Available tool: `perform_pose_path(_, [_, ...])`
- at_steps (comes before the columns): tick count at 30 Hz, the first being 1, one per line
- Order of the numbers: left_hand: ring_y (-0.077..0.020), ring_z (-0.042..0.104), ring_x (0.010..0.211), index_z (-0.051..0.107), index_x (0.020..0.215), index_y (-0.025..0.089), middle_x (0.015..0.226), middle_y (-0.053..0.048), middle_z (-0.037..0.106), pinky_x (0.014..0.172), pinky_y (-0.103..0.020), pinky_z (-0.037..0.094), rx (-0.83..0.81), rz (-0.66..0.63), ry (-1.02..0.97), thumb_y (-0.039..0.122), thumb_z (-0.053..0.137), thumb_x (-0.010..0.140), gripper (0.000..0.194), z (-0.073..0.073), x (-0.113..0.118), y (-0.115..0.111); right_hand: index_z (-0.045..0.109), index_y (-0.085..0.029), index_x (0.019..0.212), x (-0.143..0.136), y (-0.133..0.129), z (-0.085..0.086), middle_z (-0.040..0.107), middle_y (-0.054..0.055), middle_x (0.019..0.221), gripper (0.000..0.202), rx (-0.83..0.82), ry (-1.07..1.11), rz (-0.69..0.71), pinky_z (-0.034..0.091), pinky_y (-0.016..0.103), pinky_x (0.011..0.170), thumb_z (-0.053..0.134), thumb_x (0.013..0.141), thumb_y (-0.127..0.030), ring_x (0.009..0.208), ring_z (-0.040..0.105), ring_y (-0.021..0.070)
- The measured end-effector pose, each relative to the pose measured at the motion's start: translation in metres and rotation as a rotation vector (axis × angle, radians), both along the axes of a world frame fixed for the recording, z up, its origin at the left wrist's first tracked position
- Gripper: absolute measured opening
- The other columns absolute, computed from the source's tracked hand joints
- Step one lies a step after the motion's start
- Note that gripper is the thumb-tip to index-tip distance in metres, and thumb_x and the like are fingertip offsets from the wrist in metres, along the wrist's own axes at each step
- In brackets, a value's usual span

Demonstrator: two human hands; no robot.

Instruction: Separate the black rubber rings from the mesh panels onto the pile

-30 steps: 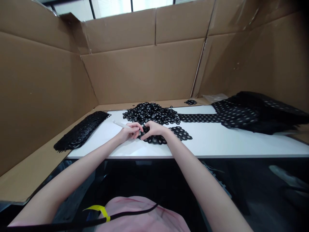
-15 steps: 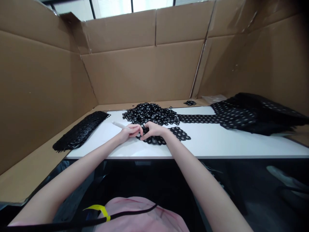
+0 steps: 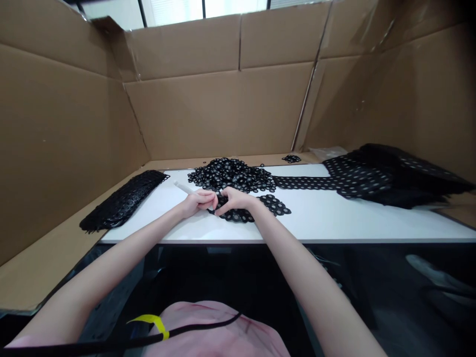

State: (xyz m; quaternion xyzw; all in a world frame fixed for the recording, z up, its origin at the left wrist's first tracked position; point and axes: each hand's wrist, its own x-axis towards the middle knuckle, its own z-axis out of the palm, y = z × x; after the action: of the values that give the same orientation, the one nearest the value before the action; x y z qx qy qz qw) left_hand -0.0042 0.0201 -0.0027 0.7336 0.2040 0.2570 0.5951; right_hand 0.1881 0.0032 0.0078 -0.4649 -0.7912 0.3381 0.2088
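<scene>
At the centre of the frame, the left hand (image 3: 200, 201) has its fingers closed around a slim white pen-shaped tool (image 3: 182, 186), whose far end points toward the upper left. Just beside it, the right hand (image 3: 238, 199) rests over a flat black mesh piece of joined rings (image 3: 275, 204), thumb parted from the curved fingers; whether they pinch the mesh cannot be told. The piece lies on the white bench (image 3: 334, 220), partly covered by the right hand and wrist, and shows again to their right.

Directly above the hands in the frame sits a heap of black rings (image 3: 228, 172). A black perforated strip (image 3: 305, 183) runs from beside the heap to a large bunched black perforated fabric (image 3: 375, 173) at the right. At the left of the frame, a thick black openwork bundle (image 3: 124, 201) lies slanted. Cardboard walls (image 3: 219, 114) rise behind the bench.
</scene>
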Motion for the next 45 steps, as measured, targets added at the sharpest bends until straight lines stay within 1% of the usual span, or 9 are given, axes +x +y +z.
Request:
perform_pose_path(5, [-0.0063, 0.015, 0.042, 0.06, 0.064, 0.009, 0.04, 0.006, 0.023, 0.05, -0.028, 0.009, -0.027, -0.025, 0.054, 0.039, 0.055, 0.081, 0.034, 0.003, 0.0, -0.003, 0.032, -0.02, 0.054, -0.002, -0.001, 0.001, 0.026, -0.009, 0.056, 0.053, 0.014, 0.018, 0.029, 0.017, 0.025, 0.052, 0.079, 0.046, -0.044, 0.056, 0.026, 0.0066])
perform_pose_path(9, [-0.0063, 0.015, 0.042, 0.06, 0.064, 0.01, 0.04, 0.006, 0.024, 0.05, -0.028, 0.009, -0.015, -0.028, 0.053, 0.039, 0.055, 0.081, 0.034, 0.001, -0.002, -0.003, 0.034, -0.02, 0.054, -0.002, 0.001, 0.0, 0.027, -0.009, 0.056, 0.052, 0.023, 0.018, 0.039, 0.018, 0.025, 0.052, 0.079, 0.045, -0.045, 0.056, 0.026, 0.0066])
perform_pose_path(14, [-0.0061, 0.015, 0.041, 0.058, 0.066, 0.011, 0.039, 0.006, 0.026, 0.05, -0.026, 0.01, -0.034, 0.039, -0.044, 0.04, 0.054, 0.083, 0.034, -0.007, -0.004, 0.0, 0.033, -0.02, 0.055, 0.0, 0.002, -0.001, 0.028, -0.008, 0.057, 0.055, 0.002, 0.0, 0.02, 0.019, 0.026, 0.052, 0.079, 0.045, -0.048, 0.056, 0.027, 0.0071])
perform_pose_path(17, [-0.0058, 0.014, 0.041, 0.057, 0.063, 0.011, 0.038, 0.007, 0.024, 0.049, -0.026, 0.009, -0.048, 0.062, -0.049, 0.042, 0.056, 0.081, 0.035, -0.008, -0.004, 0.0, 0.03, -0.021, 0.056, 0.0, 0.003, -0.001, 0.026, -0.008, 0.058, 0.059, 0.017, -0.016, -0.005, 0.019, 0.026, 0.053, 0.08, 0.043, -0.05, 0.057, 0.026, 0.0072])
perform_pose_path(25, [-0.0061, 0.016, 0.042, 0.058, 0.062, 0.01, 0.04, 0.006, 0.025, 0.05, -0.028, 0.009, -0.01, -0.028, 0.059, 0.038, 0.055, 0.081, 0.034, 0.001, -0.002, -0.005, 0.029, -0.02, 0.054, 0.0, 0.005, -0.004, 0.024, -0.008, 0.058, 0.06, 0.017, 0.013, 0.058, 0.017, 0.026, 0.053, 0.078, 0.044, -0.054, 0.056, 0.024, 0.0065])
perform_pose_path(28, [-0.0064, 0.019, 0.043, 0.059, 0.062, 0.01, 0.041, 0.005, 0.027, 0.05, -0.028, 0.01, 0.029, -0.027, 0.063, 0.037, 0.055, 0.082, 0.034, 0.0, -0.002, -0.005, 0.03, -0.02, 0.054, 0.0, 0.005, -0.003, 0.024, -0.008, 0.058, 0.059, 0.013, 0.014, 0.056, 0.017, 0.026, 0.053, 0.078, 0.043, -0.053, 0.056, 0.024, 0.0064])
perform_pose_path(35, [-0.0055, 0.012, 0.041, 0.056, 0.063, 0.011, 0.038, 0.007, 0.023, 0.049, -0.027, 0.008, -0.057, 0.043, -0.027, 0.04, 0.055, 0.081, 0.034, -0.008, -0.006, 0.0, 0.033, -0.02, 0.055, 0.0, 0.003, -0.002, 0.027, -0.008, 0.058, 0.056, -0.014, 0.014, 0.025, 0.02, 0.025, 0.053, 0.08, 0.043, -0.049, 0.057, 0.027, 0.0072])
perform_pose_path(42, [-0.0068, 0.017, 0.042, 0.059, 0.061, 0.011, 0.04, 0.005, 0.026, 0.049, -0.028, 0.009, 0.015, -0.028, 0.094, 0.04, 0.056, 0.08, 0.035, -0.001, -0.002, -0.005, 0.028, -0.02, 0.054, 0.0, 0.009, -0.006, 0.024, -0.008, 0.058, 0.059, 0.006, 0.02, 0.049, 0.017, 0.025, 0.053, 0.079, 0.044, -0.046, 0.057, 0.024, 0.0065])
perform_pose_path(45, [-0.0064, 0.017, 0.041, 0.059, 0.062, 0.011, 0.039, 0.005, 0.026, 0.049, -0.027, 0.01, 0.001, -0.012, 0.069, 0.039, 0.056, 0.08, 0.034, -0.003, -0.002, -0.005, 0.03, -0.02, 0.054, 0.001, 0.008, -0.005, 0.027, -0.008, 0.058, 0.057, -0.005, 0.023, 0.052, 0.018, 0.025, 0.054, 0.079, 0.045, -0.046, 0.057, 0.026, 0.0067])
